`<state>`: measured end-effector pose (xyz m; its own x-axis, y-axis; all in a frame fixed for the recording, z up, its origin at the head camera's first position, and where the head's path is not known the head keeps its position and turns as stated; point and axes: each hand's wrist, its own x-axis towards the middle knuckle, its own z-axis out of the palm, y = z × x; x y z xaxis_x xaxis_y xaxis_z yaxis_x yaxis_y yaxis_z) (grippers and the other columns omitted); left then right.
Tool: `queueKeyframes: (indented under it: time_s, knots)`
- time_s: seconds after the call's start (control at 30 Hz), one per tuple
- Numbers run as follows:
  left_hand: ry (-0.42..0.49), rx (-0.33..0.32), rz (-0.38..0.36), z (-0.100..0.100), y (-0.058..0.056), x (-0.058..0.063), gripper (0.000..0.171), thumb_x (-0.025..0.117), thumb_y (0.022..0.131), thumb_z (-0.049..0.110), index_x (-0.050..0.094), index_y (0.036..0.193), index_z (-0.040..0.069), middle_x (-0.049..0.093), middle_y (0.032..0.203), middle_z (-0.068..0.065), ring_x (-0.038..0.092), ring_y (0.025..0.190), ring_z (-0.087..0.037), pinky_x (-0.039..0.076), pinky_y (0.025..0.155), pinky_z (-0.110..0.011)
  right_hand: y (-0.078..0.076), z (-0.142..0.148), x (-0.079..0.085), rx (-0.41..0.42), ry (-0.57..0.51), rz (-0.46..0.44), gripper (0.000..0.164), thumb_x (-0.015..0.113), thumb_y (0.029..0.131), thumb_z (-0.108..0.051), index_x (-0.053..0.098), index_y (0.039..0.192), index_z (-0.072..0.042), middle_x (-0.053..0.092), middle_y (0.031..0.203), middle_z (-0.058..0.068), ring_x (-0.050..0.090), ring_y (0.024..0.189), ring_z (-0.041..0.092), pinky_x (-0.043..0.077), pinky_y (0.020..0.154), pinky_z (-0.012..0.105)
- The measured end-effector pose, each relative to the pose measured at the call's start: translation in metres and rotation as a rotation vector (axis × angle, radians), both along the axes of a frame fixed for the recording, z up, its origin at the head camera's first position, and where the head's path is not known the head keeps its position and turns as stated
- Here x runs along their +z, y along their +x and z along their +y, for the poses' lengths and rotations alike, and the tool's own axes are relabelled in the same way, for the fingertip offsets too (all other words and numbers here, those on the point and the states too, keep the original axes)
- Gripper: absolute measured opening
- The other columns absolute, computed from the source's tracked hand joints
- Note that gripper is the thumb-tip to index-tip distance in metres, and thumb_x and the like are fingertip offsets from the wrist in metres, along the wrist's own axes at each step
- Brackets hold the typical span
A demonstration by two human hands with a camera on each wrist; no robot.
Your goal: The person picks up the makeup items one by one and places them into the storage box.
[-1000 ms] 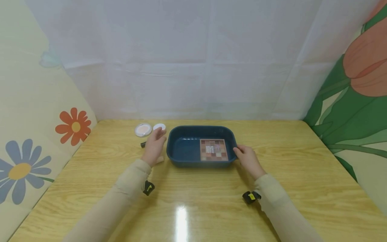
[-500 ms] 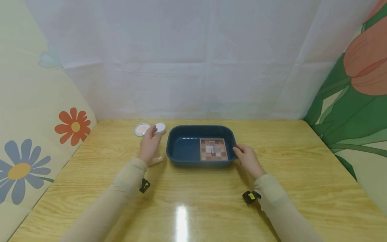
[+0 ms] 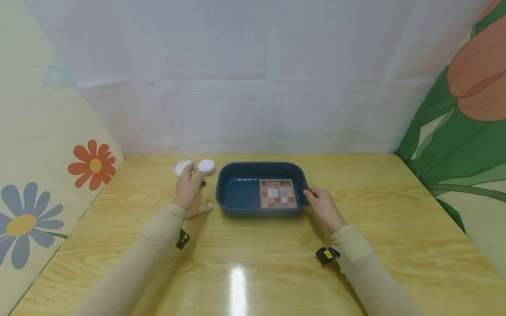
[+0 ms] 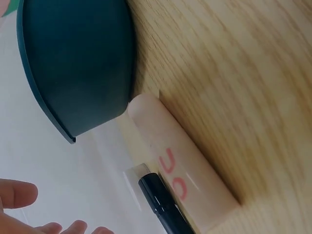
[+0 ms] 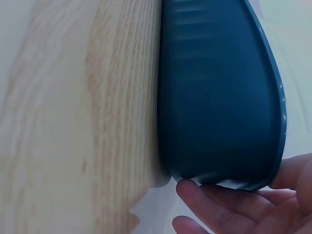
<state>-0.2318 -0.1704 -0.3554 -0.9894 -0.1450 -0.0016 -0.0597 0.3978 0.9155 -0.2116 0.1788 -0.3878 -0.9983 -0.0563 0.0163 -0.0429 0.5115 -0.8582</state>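
My right hand (image 3: 325,208) holds the right end of a dark blue rectangular basin (image 3: 239,213); in the right wrist view its thumb is at the rim and its fingers lie under the end wall (image 5: 219,112). Inside the basin, at the right, lies a square eyeshadow palette (image 3: 278,193). To the left of the basin, my left hand (image 3: 187,188) is over the table, fingertips overlapping a round pale compact (image 3: 182,166). Thumb and fingers stand apart with nothing between them. Near that hand lie a pinkish tube (image 4: 180,161) with red lettering and a slim black stick (image 4: 163,202).
A round white lidded case (image 3: 206,167) stands between the compact and the basin. The wooden table (image 3: 276,259) ends at a white cloth (image 3: 253,87) behind, with flower-printed panels (image 3: 29,224) at the sides.
My left hand has moved left, from beside the white case to the compact, uncovering the case and more of the pinkish tube. The right hand keeps its hold on the basin.
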Motion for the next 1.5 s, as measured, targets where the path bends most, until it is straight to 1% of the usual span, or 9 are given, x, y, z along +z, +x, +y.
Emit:
queueKeyframes:
  time_s: [0.1,0.27,0.43,0.6,0.73,1.07,1.17,1.37,1.5]
  knots:
    - [-0.001,0.0,-0.017,-0.004,-0.003,-0.001,0.061,0.042,0.099,0.011,0.016,0.151,-0.005,0.02,0.156,-0.025,0.02,0.143,-0.04,0.018,0.117,-0.048,0.0,0.0,0.0,-0.004,-0.002,0.003,0.034,0.045,0.103,-0.009,0.055,0.124,0.016,0.046,0.063,0.002,0.04,0.051,0.01,0.037,0.046,0.023]
    - [-0.046,0.006,-0.04,-0.013,-0.008,-0.004,0.062,0.042,0.099,0.011,0.013,0.152,-0.005,0.018,0.156,-0.027,0.019,0.142,-0.041,0.019,0.116,-0.05,-0.001,0.0,-0.001,-0.004,0.004,0.01,0.033,0.045,0.102,-0.008,0.055,0.122,0.017,0.046,0.063,0.001,0.04,0.052,0.01,0.036,0.046,0.023]
    - [-0.097,0.011,-0.033,-0.022,-0.012,-0.01,0.064,0.043,0.099,0.01,0.01,0.152,-0.006,0.016,0.156,-0.028,0.017,0.143,-0.043,0.016,0.116,-0.052,0.0,0.0,-0.002,-0.005,0.005,-0.004,0.034,0.044,0.102,-0.008,0.054,0.124,0.018,0.046,0.063,0.002,0.039,0.052,0.01,0.036,0.046,0.023]
    - [-0.171,0.001,-0.017,-0.03,-0.016,-0.015,0.066,0.043,0.099,0.011,0.008,0.151,-0.007,0.013,0.155,-0.03,0.018,0.141,-0.045,0.017,0.115,-0.055,-0.001,0.0,-0.003,-0.004,0.004,-0.019,0.035,0.043,0.103,-0.009,0.054,0.126,0.016,0.046,0.064,0.003,0.039,0.052,0.01,0.036,0.046,0.023]
    - [-0.234,0.0,-0.002,-0.034,-0.018,-0.017,0.065,0.045,0.099,0.01,0.01,0.15,-0.01,0.015,0.154,-0.033,0.018,0.141,-0.047,0.017,0.115,-0.055,-0.001,0.0,-0.003,-0.007,0.002,-0.027,0.035,0.044,0.103,-0.009,0.054,0.125,0.016,0.048,0.065,0.004,0.04,0.053,0.009,0.037,0.047,0.023]
    - [-0.335,-0.019,0.018,-0.041,-0.024,-0.017,0.065,0.049,0.1,0.011,0.013,0.148,-0.014,0.02,0.15,-0.037,0.022,0.138,-0.05,0.018,0.114,-0.057,0.0,0.0,-0.003,-0.013,0.008,-0.029,0.036,0.044,0.103,-0.01,0.053,0.127,0.016,0.048,0.065,0.004,0.04,0.051,0.009,0.037,0.046,0.023]
    - [-0.359,-0.013,0.018,-0.043,-0.027,-0.018,0.066,0.052,0.099,0.011,0.014,0.147,-0.015,0.021,0.148,-0.038,0.023,0.137,-0.05,0.019,0.113,-0.057,-0.001,0.001,-0.003,-0.01,0.006,-0.028,0.036,0.044,0.103,-0.01,0.053,0.126,0.016,0.047,0.064,0.003,0.04,0.051,0.009,0.037,0.046,0.023]
    - [-0.407,-0.003,0.051,-0.048,-0.031,-0.02,0.066,0.056,0.097,0.009,0.019,0.143,-0.019,0.029,0.142,-0.041,0.03,0.132,-0.052,0.025,0.111,-0.059,-0.002,0.0,-0.004,-0.017,0.003,-0.033,0.036,0.044,0.103,-0.01,0.053,0.127,0.015,0.048,0.065,0.004,0.04,0.051,0.009,0.037,0.046,0.023]
    - [-0.431,-0.008,0.056,-0.051,-0.033,-0.021,0.066,0.057,0.097,0.01,0.019,0.143,-0.02,0.029,0.143,-0.041,0.03,0.132,-0.053,0.025,0.111,-0.058,-0.002,0.0,-0.004,-0.02,0.002,-0.017,0.035,0.045,0.103,-0.009,0.053,0.126,0.016,0.05,0.067,0.005,0.041,0.053,0.01,0.038,0.047,0.023]
